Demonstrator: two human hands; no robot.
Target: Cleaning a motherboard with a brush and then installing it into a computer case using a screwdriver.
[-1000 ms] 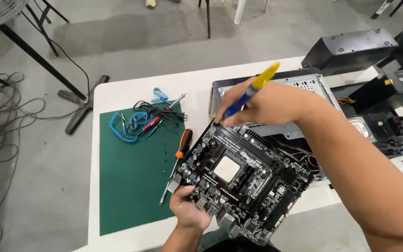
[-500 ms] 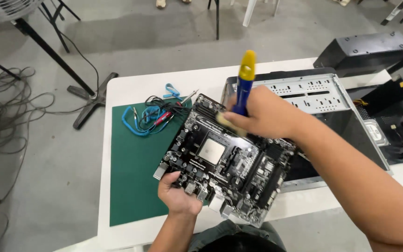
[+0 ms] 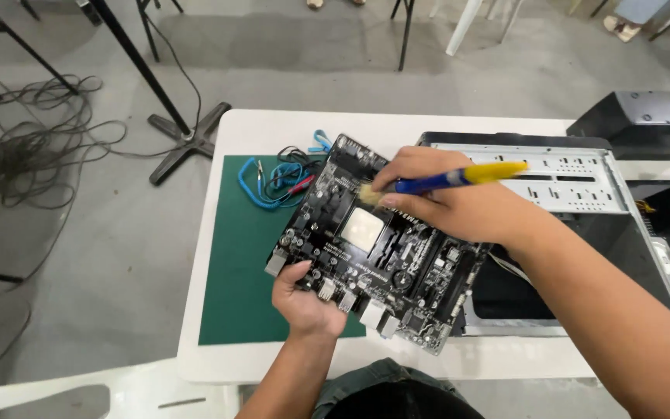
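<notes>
The brush was standing straight up a moment ago. Now I have tipped it flat, so its yellow end points to the right of the frame and its soft tip sits low over the board. I think that means I am sweeping dust off the top part of the board.

The white table [image 3: 257, 128] fills the middle of the frame. On its left part lies a green mat [image 3: 230, 264]. On its right part lies an open grey computer case [image 3: 583, 182].

The black board [image 3: 385, 248] is in the middle of the frame, tilted and lifted over the mat and the case edge. Its pale square chip [image 3: 362, 229] sits near the middle.

My left hand [image 3: 304, 299] is low in the frame, closed tight on the board's bottom edge with my thumb on top.

My right hand [image 3: 447, 198] is above the board, wrapped around the blue and yellow brush [image 3: 447, 179]. The brush tip touches the board just up and right of the chip.

Some blue and red wires [image 3: 277, 180] lie on the mat, up and left of the board.
</notes>
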